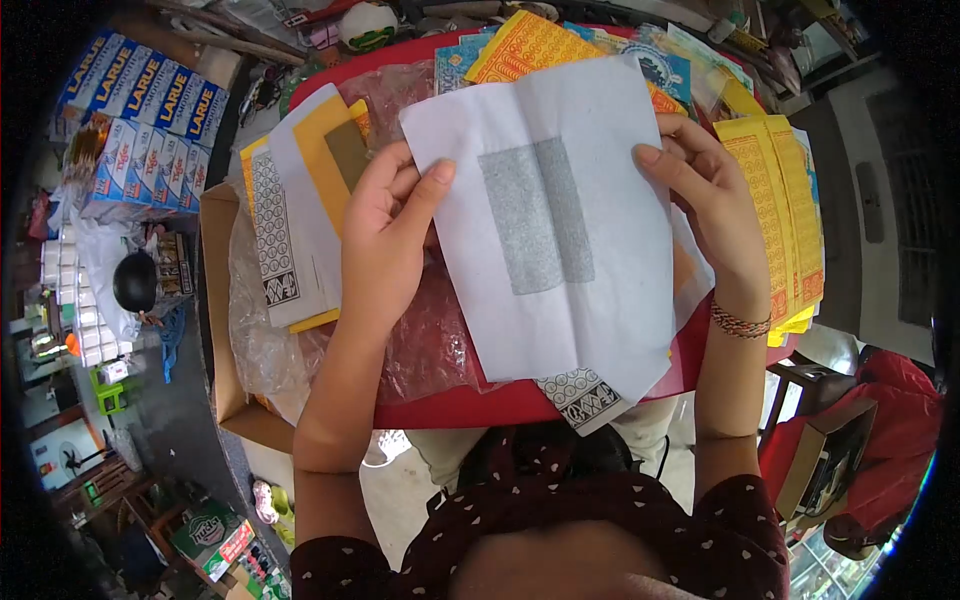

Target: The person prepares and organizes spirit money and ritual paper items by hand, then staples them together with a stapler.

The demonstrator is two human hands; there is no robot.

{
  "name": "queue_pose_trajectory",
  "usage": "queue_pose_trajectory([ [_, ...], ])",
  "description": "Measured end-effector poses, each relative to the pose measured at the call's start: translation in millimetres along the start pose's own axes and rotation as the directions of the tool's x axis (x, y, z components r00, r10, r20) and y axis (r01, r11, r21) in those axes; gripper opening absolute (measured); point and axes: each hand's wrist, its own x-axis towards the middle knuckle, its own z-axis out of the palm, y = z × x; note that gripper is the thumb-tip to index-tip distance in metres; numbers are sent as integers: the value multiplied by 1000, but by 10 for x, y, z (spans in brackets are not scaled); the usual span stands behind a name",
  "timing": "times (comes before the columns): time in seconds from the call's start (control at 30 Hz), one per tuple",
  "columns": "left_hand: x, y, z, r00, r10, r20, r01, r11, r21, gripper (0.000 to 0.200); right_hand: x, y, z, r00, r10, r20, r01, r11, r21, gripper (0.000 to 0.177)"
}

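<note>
A creased, grey-patched white paper sheet is pinched by left fingers and right fingers, seemingly to hold it spread.

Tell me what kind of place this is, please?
Probably a small shop, maybe in a home, though I can't be sure. LARUE cartons and Tiger cartons are stacked at the picture's left, and yellow printed papers lie on a red table.

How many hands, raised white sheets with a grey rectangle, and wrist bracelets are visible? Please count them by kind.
Hands: 2
Raised white sheet with a grey rectangle: 1
Wrist bracelet: 1
Total: 4
</note>
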Motion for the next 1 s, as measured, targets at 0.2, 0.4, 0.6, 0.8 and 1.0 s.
queue_pose_trajectory([
  [0.2,-28,64,5,1000,-15,25,15,1000,0,30,0,30,6,997,23,70,-26,998,50,28],
  [0.4,1,131,-76,1000,-10,3,10,1000,2,26,13,31,-12,999,12,34,-16,992,128,31],
  [0.6,2,158,-122,999,13,41,-16,998,63,23,30,88,-79,998,16,56,-22,993,115,32],
  [0.8,1,139,-107,997,15,69,-19,998,63,21,15,86,-47,998,20,64,-27,994,104,28],
  [1.0,13,115,-136,996,30,88,-36,997,75,22,46,92,-138,995,26,94,-42,984,171,24],
])
